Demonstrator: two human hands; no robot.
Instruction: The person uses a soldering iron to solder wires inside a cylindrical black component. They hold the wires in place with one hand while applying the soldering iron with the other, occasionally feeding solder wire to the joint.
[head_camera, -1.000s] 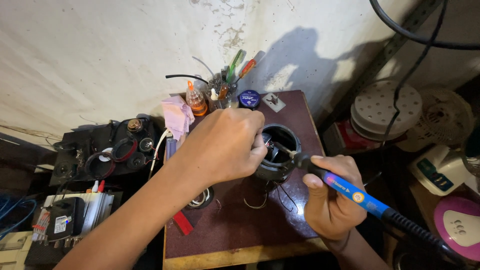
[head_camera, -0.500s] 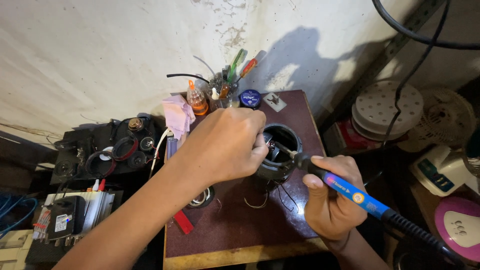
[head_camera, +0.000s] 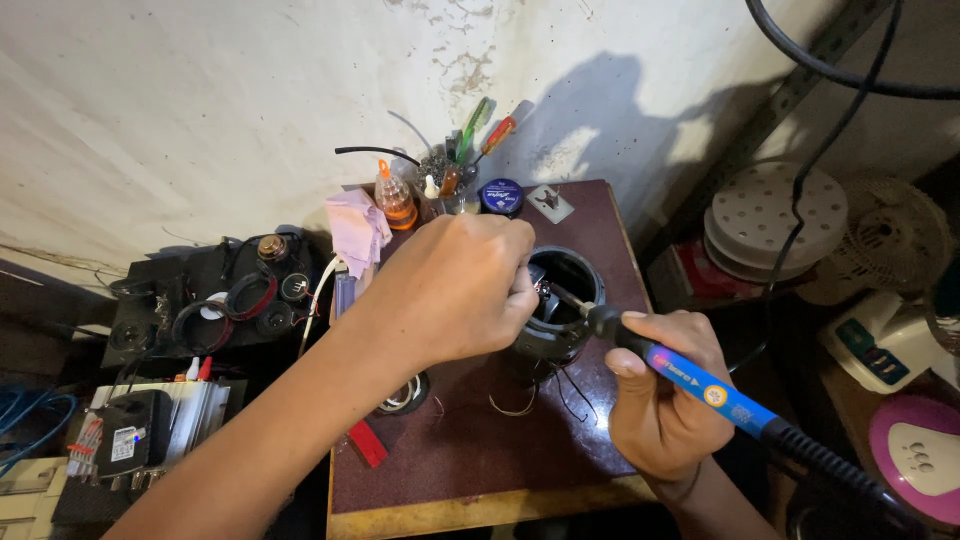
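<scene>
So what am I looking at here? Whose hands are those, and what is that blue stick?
The picture comes from a camera worn on a person's head, looking down at their own two bare hands over a small dark red table. The right hand holds a blue soldering iron, a pen-shaped tool with a hot tip and a thick black cable. Its tip points into a round black housing on the table. The left hand reaches over that housing; its fingers pinch something too small to make out. At the back stand little glue bottles, screwdrivers in a holder and a round blue tin. Thin loose wires lie nearby.
</scene>
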